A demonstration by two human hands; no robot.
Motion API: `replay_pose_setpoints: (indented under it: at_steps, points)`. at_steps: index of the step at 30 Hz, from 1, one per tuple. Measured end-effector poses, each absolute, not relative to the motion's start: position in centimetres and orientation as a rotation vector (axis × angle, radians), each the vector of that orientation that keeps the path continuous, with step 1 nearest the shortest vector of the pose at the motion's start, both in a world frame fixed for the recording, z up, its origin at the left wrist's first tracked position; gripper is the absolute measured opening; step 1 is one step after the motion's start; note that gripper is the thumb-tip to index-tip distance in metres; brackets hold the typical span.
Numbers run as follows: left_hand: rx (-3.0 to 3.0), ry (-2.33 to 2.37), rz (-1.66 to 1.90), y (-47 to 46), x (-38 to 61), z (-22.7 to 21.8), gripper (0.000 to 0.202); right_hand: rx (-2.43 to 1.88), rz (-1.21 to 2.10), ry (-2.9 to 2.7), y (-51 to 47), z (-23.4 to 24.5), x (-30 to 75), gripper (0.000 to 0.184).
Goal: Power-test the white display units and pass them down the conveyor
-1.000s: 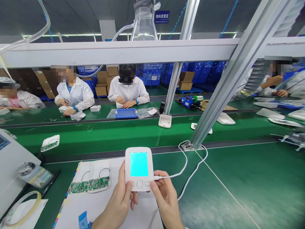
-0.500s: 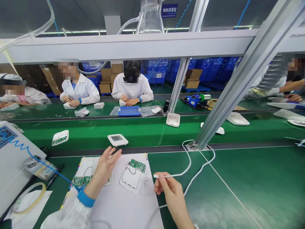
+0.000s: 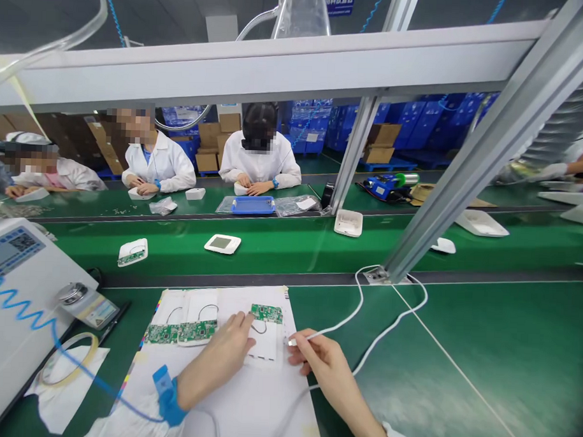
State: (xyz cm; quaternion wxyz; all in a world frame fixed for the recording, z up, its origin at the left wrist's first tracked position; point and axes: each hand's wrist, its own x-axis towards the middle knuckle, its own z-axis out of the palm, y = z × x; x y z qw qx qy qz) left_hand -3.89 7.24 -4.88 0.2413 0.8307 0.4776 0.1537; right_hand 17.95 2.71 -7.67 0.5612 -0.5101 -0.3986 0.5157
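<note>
My left hand (image 3: 227, 345) rests on an open white device half with a green circuit board (image 3: 266, 314), lying on a white sheet (image 3: 247, 402); its fingers curl over the shell's left edge. My right hand (image 3: 318, 358) pinches the plug end of a white cable (image 3: 345, 321) just right of that shell. Two more open halves with green boards (image 3: 182, 331) lie to the left. A closed white device with a screen (image 3: 222, 243) sits on the green conveyor belt beyond.
A grey machine (image 3: 12, 279) and a tape roll (image 3: 69, 357) stand at the left. A slanted metal post (image 3: 465, 167) meets the bench at the right. Other workers in white coats sit across the belt, with a blue tray (image 3: 252, 205) and white housings (image 3: 348, 222).
The lit device I held a second ago now lies on the belt, unplugged. My left hand came back to the open shell; my right hand kept the cable plug and lowered slightly.
</note>
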Motion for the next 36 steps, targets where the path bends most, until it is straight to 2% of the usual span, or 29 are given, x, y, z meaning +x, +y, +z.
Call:
replay_pose_setpoints:
  at_steps: [4, 9, 13, 18, 21, 26, 30, 33, 34, 36]
  points:
    - [2.327, 1.161, 0.295, 6.6, -5.2, -3.4, 0.056, -1.216, 1.258, -0.914, 3.6, -8.1, 18.5, 0.054]
    - [2.425, 0.830, 0.065, 10.5, -4.6, -2.8, 0.083, -1.194, 1.271, -0.842, 4.7, -8.1, 19.1, 0.056]
    - [2.489, 0.726, -0.055, 12.1, -1.6, -3.5, 0.085, -1.185, 1.241, -0.791, 4.7, -8.1, 19.6, 0.055]
    - [2.529, 1.037, 0.010, 9.4, -0.3, -4.5, 0.092, -1.172, 1.205, -0.759, 4.3, -7.6, 20.1, 0.053]
    - [2.493, 1.044, 0.051, 8.0, -1.0, -4.9, 0.089, -1.146, 1.247, -0.777, 3.8, -7.2, 19.7, 0.051]
    - [2.308, 1.129, 0.311, 7.5, -1.5, -5.6, 0.067, -1.113, 1.259, -0.800, 3.2, -6.8, 19.6, 0.048]
    - [1.984, 1.213, 0.622, 8.0, -2.5, -5.7, 0.067, -1.088, 1.203, -0.790, 2.9, -6.6, 20.3, 0.043]
    - [1.638, 1.119, 0.764, 8.4, -3.0, -5.1, 0.057, -1.065, 1.202, -0.794, 2.6, -6.4, 20.2, 0.040]
    - [1.517, 1.051, 0.775, 8.3, -2.9, -4.9, 0.056, -1.056, 1.206, -0.799, 2.5, -6.4, 20.0, 0.039]
    - [1.294, 0.905, 0.759, 7.8, -2.0, -4.7, 0.068, -1.042, 1.215, -0.816, 2.3, -6.4, 19.6, 0.039]
